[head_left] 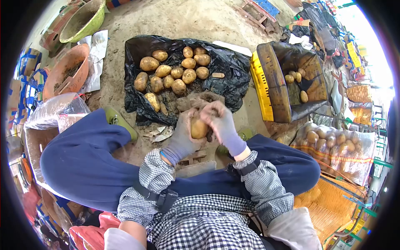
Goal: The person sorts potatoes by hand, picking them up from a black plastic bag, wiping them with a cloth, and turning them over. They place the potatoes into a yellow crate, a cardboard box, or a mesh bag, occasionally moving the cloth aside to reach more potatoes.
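In the head view, both my hands wear dirty grey-purple gloves. My left hand (185, 132) is closed around a potato (199, 128), holding it between my knees. Close above it on the right, my right hand (221, 124) has its fingers curled in; what they grip is hidden. A brown, soiled cloth (201, 101) bunches up just beyond both hands. In front lies a black plastic liner (227, 89) with several loose potatoes (188, 76) and some dirt on it. A small tan strip (218, 75) rests on the liner's right side.
At the right stands a yellow crate (260, 85) lined with dark plastic, with several potatoes inside. A clear bag of potatoes (329, 143) is beside my right knee. Orange (68, 71) and green (85, 23) basins stand at the left, above an open cardboard box (39, 139).
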{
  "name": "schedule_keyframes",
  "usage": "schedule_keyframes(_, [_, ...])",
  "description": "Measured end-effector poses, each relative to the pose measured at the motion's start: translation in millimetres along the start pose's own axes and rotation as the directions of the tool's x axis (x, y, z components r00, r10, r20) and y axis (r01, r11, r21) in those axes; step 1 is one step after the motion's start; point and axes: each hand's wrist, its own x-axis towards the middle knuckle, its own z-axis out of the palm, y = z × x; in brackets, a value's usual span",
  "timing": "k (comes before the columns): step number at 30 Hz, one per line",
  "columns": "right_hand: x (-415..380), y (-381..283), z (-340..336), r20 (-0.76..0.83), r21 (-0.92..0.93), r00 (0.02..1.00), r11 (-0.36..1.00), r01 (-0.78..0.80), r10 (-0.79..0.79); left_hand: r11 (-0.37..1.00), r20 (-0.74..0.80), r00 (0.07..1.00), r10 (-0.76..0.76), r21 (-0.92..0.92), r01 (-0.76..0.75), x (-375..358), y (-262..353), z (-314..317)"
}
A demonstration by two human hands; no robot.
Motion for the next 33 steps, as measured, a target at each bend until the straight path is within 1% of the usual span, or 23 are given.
schedule_keyframes(2, [14, 2, -8, -0.105, 0.166, 0.991, 0.984, -0.063, 0.081, 0.986, 0.05, 0.989, 0.142, 0.076, -0.145, 2, 13, -4])
schedule_keyframes(4, [14, 0, -16, -0.14, 0.192, 0.981, 0.975, -0.108, 0.136, 0.993, 0.025, 0.993, 0.117, -0.013, -0.117, 3, 20, -6])
schedule_keyframes(5, [12, -2, -24, -0.073, 0.385, 0.988, 0.917, -0.101, 0.139, 0.99, -0.004, 0.996, 0.088, -0.106, -0.088, 3, 24, -6])
schedule_keyframes(6, [10, -11, -26, -0.005, 0.56, 0.992, 0.822, -0.101, 0.125, 0.998, -0.015, 0.999, 0.036, -0.059, -0.036, 5, 26, -10])
schedule_keyframes(7, [6, -24, -22, -0.002, 0.556, 0.992, 0.825, -0.102, 0.124, 0.997, -0.02, 0.999, 0.035, -0.061, -0.037, 6, 23, -11])
schedule_keyframes(9, [-5, -41, -12, 0.222, 0.075, 0.96, 0.978, -0.192, 0.172, 0.97, -0.109, 0.976, 0.189, 0.176, -0.168, 6, 15, -13])
schedule_keyframes(10, [-10, -45, -4, 0.29, -0.195, 0.924, 0.961, -0.198, 0.249, 0.972, -0.02, 0.985, 0.171, 0.168, -0.165, 6, 15, -14])
schedule_keyframes(12, [-8, -12, 2, 0.182, -0.238, 0.983, 0.97, 0.056, -0.012, 0.992, 0.003, 0.995, 0.101, 0.075, -0.101, 4, 3, -8])
schedule_keyframes(14, [-3, -1, 4, -0.047, -0.293, 0.993, 0.951, 0.093, -0.111, 0.989, -0.058, 0.989, 0.135, 0.062, -0.131, 4, 2, -4])
schedule_keyframes(15, [2, 1, 2, -0.251, -0.254, 0.966, 0.967, 0.002, -0.068, 0.989, -0.052, 0.989, 0.136, 0.061, -0.133, 4, 5, -3])
schedule_keyframes(16, [15, 9, -9, -0.25, 0.027, 0.966, 0.998, -0.06, 0.065, 0.982, -0.022, 0.991, 0.135, -0.128, -0.137, 4, 11, -4])
schedule_keyframes(17, [20, 19, -18, -0.267, 0.204, 0.954, 0.976, -0.08, 0.134, 0.942, 0.009, 0.99, 0.144, -0.309, -0.134, 6, 16, -8])
schedule_keyframes(18, [19, 7, -20, -0.242, 0.306, 0.96, 0.95, -0.065, 0.143, 0.758, 0.033, 0.999, 0.004, -0.652, 0.018, 2, 36, -14])
schedule_keyframes(19, [14, -8, -23, -0.211, 0.401, 0.965, 0.914, -0.061, 0.157, 0.755, 0.026, 1.0, 0.001, -0.655, 0.016, 2, 33, -16])
schedule_keyframes(20, [11, -17, -30, -0.204, 0.397, 0.966, 0.916, -0.065, 0.157, 0.562, 0.068, 0.993, -0.093, -0.82, 0.108, 4, 25, -21])
schedule_keyframes(21, [10, -25, -37, -0.121, 0.533, 0.986, 0.846, -0.031, 0.112, 0.33, 0.13, 0.977, -0.168, -0.927, 0.18, 6, 21, -26])
schedule_keyframes(22, [8, -30, -38, -0.043, 0.662, 0.997, 0.75, -0.014, 0.057, 0.221, 0.14, 0.972, -0.187, -0.959, 0.18, 5, 18, -29])
schedule_keyframes(23, [7, -31, -34, -0.037, 0.667, 0.998, 0.745, -0.019, 0.058, 0.227, 0.137, 0.972, -0.193, -0.957, 0.18, 5, 15, -30])
schedule_keyframes(25, [2, -37, -27, 0.203, 0.353, 0.979, 0.935, -0.04, -0.035, 0.02, 0.146, 0.981, -0.131, -0.988, 0.15, 7, 13, -30])
schedule_keyframes(27, [-7, -33, -8, 0.227, 0.059, 0.973, 0.997, -0.049, 0.035, 0.029, 0.157, 0.985, -0.077, -0.987, 0.16, 6, 14, -26])
schedule_keyframes(29, [3, -11, -3, -0.009, 0.036, 0.996, 0.995, 0.093, -0.093, 0.116, 0.171, 0.98, -0.097, -0.976, 0.182, 4, 15, -23])
schedule_keyframes(30, [7, -8, -5, -0.038, 0.066, 0.998, 0.997, 0.042, -0.04, 0.116, 0.177, 0.979, -0.097, -0.975, 0.188, 4, 17, -23])
schedule_keyframes(33, [13, -9, -10, -0.11, 0.224, 0.994, 0.975, -0.003, 0.028, -0.203, 0.274, 0.961, -0.019, -0.943, 0.265, 6, 22, -27])
